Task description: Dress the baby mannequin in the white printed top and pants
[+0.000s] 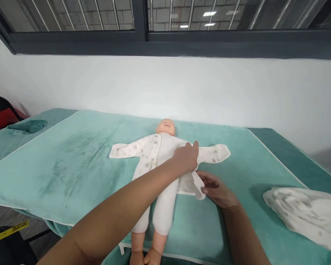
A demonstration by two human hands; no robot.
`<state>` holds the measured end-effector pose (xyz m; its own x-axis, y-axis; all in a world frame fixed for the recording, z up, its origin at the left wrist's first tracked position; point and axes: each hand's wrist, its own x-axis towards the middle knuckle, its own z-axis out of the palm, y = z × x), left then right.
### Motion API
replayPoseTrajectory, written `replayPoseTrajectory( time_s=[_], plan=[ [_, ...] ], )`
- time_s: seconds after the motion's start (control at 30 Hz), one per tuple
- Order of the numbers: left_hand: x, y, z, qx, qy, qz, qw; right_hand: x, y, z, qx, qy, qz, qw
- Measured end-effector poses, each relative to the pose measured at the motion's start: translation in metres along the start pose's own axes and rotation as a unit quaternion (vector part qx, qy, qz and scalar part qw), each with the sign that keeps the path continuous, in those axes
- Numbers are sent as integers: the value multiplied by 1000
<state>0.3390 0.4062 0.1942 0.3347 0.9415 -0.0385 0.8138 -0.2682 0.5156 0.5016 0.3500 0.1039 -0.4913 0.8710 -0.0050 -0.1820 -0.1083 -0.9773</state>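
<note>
As we look down through the head view, we count one doll (166,128), lying face up on one green cover (79,176), its head away from us and its two bare feet nearest. It wears one white suit (164,206) and, over that, one printed jacket (147,156), whose two sleeves spread out on either side of the doll. We have two hands on the jacket. Our left hand (186,156) bends over the jacket at the side of the doll's chest; its fingertips are partly hidden, so we cannot tell whether they grip. Our right hand (217,190), just beside the doll's hip, pinches the loose front flap, and the cloth lies between thumb and fingers. The doll itself lies left of those fingers. Well to the doll's right is one printed bundle (306,217); far to its left, one red-and-black bag (1,116); beyond its head, one white wall (165,84).
</note>
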Motion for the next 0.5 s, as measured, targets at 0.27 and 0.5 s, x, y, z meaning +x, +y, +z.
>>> replayPoseTrajectory(
  time_s=[0.27,0.5],
  plan=[
    [10,-31,-55,-43,149,-38,987,0,-1,-1,35,-87,-23,995],
    [-11,-71,-78,-99,210,-137,963,6,-5,3,16,-42,-33,998]
  ],
)
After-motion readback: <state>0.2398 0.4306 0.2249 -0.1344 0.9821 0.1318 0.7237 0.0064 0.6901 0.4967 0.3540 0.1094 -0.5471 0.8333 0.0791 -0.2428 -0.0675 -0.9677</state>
